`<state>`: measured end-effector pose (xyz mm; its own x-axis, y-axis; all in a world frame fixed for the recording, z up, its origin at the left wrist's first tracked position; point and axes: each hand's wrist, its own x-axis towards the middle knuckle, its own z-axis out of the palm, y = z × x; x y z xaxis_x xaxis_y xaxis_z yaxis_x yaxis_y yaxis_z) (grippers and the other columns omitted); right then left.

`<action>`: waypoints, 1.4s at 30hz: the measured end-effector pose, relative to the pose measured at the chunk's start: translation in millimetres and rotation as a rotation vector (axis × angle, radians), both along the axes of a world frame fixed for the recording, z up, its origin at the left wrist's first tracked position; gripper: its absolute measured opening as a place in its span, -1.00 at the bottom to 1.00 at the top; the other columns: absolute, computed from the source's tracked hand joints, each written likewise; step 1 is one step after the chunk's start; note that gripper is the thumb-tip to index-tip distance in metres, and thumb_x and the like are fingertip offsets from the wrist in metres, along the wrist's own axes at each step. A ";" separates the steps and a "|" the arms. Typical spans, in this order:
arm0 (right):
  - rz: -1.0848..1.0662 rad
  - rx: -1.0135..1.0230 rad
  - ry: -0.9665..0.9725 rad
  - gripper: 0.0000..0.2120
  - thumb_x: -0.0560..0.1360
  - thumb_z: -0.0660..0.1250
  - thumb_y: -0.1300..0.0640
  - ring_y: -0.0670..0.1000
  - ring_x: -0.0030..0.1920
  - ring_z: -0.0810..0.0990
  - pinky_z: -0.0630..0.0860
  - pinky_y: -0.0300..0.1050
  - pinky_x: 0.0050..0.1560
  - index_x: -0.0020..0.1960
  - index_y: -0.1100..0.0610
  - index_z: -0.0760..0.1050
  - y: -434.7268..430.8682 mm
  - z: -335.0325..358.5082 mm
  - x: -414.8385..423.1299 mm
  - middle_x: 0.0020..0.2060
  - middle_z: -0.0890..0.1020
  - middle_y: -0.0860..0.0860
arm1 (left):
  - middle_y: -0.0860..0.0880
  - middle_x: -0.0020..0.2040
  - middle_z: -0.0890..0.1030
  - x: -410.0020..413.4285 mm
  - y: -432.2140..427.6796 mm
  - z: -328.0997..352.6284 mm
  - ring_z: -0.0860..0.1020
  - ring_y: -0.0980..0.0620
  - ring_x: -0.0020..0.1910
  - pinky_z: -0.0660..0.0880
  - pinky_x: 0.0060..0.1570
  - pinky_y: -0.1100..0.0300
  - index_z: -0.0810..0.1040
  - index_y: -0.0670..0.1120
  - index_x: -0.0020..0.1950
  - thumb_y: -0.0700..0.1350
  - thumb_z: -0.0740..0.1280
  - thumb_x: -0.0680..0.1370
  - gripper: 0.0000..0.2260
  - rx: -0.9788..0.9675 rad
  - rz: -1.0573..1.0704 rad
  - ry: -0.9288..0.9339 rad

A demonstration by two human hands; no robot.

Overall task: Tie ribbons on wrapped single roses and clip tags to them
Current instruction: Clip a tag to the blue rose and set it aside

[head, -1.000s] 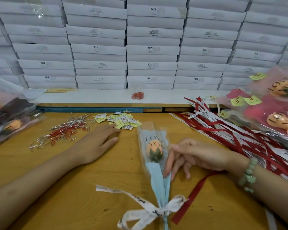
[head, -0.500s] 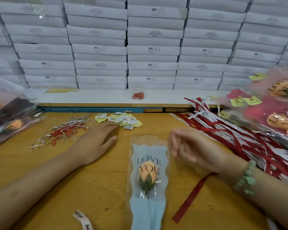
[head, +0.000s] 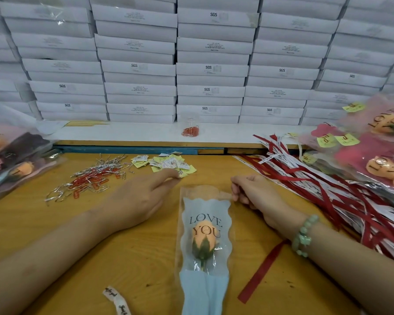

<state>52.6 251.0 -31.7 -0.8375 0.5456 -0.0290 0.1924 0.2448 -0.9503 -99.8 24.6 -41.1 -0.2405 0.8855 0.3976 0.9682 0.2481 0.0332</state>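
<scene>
A wrapped single rose (head: 205, 233), peach bud in a clear sleeve printed "LOVE YOU" over pale blue paper, lies lengthwise on the wooden table (head: 55, 223) in front of me. My right hand (head: 257, 194) pinches the sleeve's top right corner with curled fingers. My left hand (head: 137, 196) stretches forward, its fingertips touching a tag at the near edge of the yellow and white tag pile (head: 168, 163). One end of a white printed ribbon (head: 117, 301) shows at the bottom, left of the stem. The tied bow is out of view.
Silver and red paper clips (head: 89, 180) are scattered at left. Red and white ribbons (head: 305, 178) are heaped at right, with one loose red ribbon (head: 262, 271) beside my wrist. Tagged wrapped roses (head: 373, 155) pile at far right, others (head: 14, 160) at far left. White boxes (head: 209, 69) wall the back.
The rose has slid toward me and lies face up, its bow now out of frame. My right hand moved from the bud to the sleeve's top corner. My left hand reached further into the tags.
</scene>
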 end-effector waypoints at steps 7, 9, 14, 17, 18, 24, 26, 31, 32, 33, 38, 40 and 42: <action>-0.206 0.054 0.115 -0.57 0.50 0.19 0.12 0.06 -0.33 0.47 0.38 0.01 -0.18 -0.54 -0.01 0.49 -5.9 -9.6 -28.5 -0.51 0.57 -0.05 | 0.16 0.36 0.43 -2.1 4.2 -4.3 0.35 0.23 0.29 0.35 0.26 0.27 0.24 0.17 0.45 0.26 -0.23 0.63 -0.51 0.000 -0.112 0.202; -0.201 0.141 0.156 -0.57 0.54 0.19 0.09 0.11 -0.32 0.51 0.41 0.03 -0.20 -0.49 0.00 0.49 -7.3 -10.6 -31.1 -0.48 0.58 -0.06 | -0.06 0.38 0.47 0.2 1.9 -0.1 0.37 0.06 0.33 0.38 0.31 0.15 0.32 -0.14 0.46 -0.01 -0.11 0.70 -0.57 -0.010 -0.147 0.335; 0.015 0.319 0.317 -0.69 0.62 0.21 -0.01 -0.06 -0.24 0.53 0.43 -0.08 -0.16 -0.23 0.06 0.56 -17.0 -9.2 -29.5 -0.29 0.60 -0.11 | -0.08 0.44 0.42 -3.9 1.4 -2.1 0.40 -0.06 0.38 0.48 0.27 0.05 0.31 -0.24 0.47 -0.25 0.20 0.60 -0.58 0.034 -0.270 0.479; 0.182 0.346 0.313 -0.77 0.61 0.24 -0.02 -0.19 -0.14 0.51 0.36 -0.21 -0.10 -0.06 0.07 0.60 -23.1 -8.1 -29.3 -0.09 0.63 -0.09 | -0.07 0.45 0.41 -3.9 1.8 -2.3 0.40 -0.08 0.39 0.47 0.28 0.05 0.30 -0.22 0.46 -0.29 0.42 0.49 -0.43 -0.008 -0.263 0.515; 0.203 0.339 0.301 -0.78 0.60 0.25 -0.02 -0.20 -0.13 0.51 0.35 -0.23 -0.09 -0.02 0.07 0.60 -23.5 -8.5 -29.5 -0.04 0.63 -0.07 | -0.07 0.45 0.41 -3.6 2.2 -1.7 0.39 -0.08 0.39 0.42 0.31 0.06 0.32 -0.22 0.45 -0.27 0.46 0.46 -0.40 -0.019 -0.249 0.536; 0.229 0.316 0.251 -0.80 0.58 0.28 -0.01 -0.25 0.06 0.53 0.35 -0.52 -0.02 0.05 0.09 0.59 -21.1 -9.1 -30.9 0.08 0.62 -0.09 | -0.05 0.50 0.33 -3.3 2.6 0.4 0.28 -0.10 0.46 0.15 0.42 0.09 0.43 -0.18 0.39 -0.18 0.17 0.59 -0.63 -0.031 -0.316 0.648; 0.229 0.311 0.250 -0.83 0.57 0.31 0.05 -0.26 0.09 0.52 0.32 -0.57 -0.03 -0.02 0.14 0.58 -20.1 -10.0 -31.7 0.09 0.62 -0.09 | -0.04 0.50 0.33 -3.3 3.2 0.8 0.29 -0.09 0.46 0.26 0.40 0.07 0.43 -0.16 0.39 -0.16 0.17 0.59 -0.63 -0.038 -0.337 0.652; 0.176 0.296 0.217 -0.85 0.59 0.29 0.15 -0.10 0.03 0.59 0.48 -0.30 -0.01 -0.07 0.22 0.53 -19.5 -12.6 -33.7 0.06 0.65 0.00 | -0.05 0.45 0.42 -1.3 3.2 1.2 0.40 -0.08 0.40 0.41 0.33 0.07 0.54 -0.16 0.32 -0.20 0.35 0.55 -0.66 -0.022 -0.336 0.623; 0.153 0.300 0.210 -0.85 0.60 0.27 0.15 -0.08 -0.01 0.60 0.50 -0.31 -0.09 -0.06 0.23 0.52 -19.9 -12.9 -34.0 0.03 0.65 0.03 | -0.07 0.42 0.45 -1.3 2.9 0.7 0.44 -0.09 0.37 0.44 0.30 0.07 0.55 -0.18 0.31 -0.22 0.38 0.52 -0.65 -0.014 -0.328 0.611; 0.131 0.310 0.200 -0.84 0.62 0.25 0.15 -0.09 -0.07 0.61 0.50 -0.36 -0.18 -0.04 0.24 0.51 -20.0 -13.1 -34.0 -0.01 0.65 0.05 | -0.09 0.40 0.47 -0.6 2.8 0.3 0.47 -0.10 0.34 0.47 0.27 0.06 0.56 -0.19 0.29 -0.23 0.36 0.53 -0.68 -0.003 -0.317 0.600; 0.098 0.353 0.132 -0.83 0.64 0.20 0.10 -0.11 -0.11 0.65 0.51 -0.30 -0.24 0.00 0.20 0.46 -19.8 -12.9 -33.3 -0.08 0.66 0.03 | -0.16 0.17 0.64 1.6 1.5 4.6 0.61 -0.15 0.12 0.60 -0.03 0.00 0.67 -0.20 -0.03 -0.21 0.23 0.53 -0.78 0.166 -0.121 0.463; 0.094 0.355 0.133 -0.83 0.64 0.21 0.10 -0.14 -0.16 0.64 0.48 -0.33 -0.27 0.00 0.21 0.47 -20.1 -12.2 -32.5 -0.13 0.65 0.01 | -0.13 0.11 0.63 -4.8 -2.3 7.7 0.58 -0.14 0.09 0.59 -0.12 -0.04 0.66 -0.18 -0.06 -0.27 0.24 0.50 -0.81 0.282 0.044 0.311; 0.086 0.360 0.152 -0.83 0.62 0.24 0.12 -0.23 -0.25 0.62 0.42 -0.41 -0.36 -0.02 0.23 0.48 -19.9 -12.3 -31.8 -0.20 0.62 -0.04 | -0.07 0.08 0.59 -18.0 -8.8 9.3 0.50 -0.07 0.10 0.51 -0.21 0.01 0.64 -0.14 -0.04 -0.35 0.30 0.49 -0.82 0.403 0.215 0.148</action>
<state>20.8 231.2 -44.0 -0.8608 0.4255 0.2794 0.0199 0.5765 -0.8168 -117.8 15.8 -31.9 -0.3161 0.5904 0.7427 0.8978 0.4392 0.0330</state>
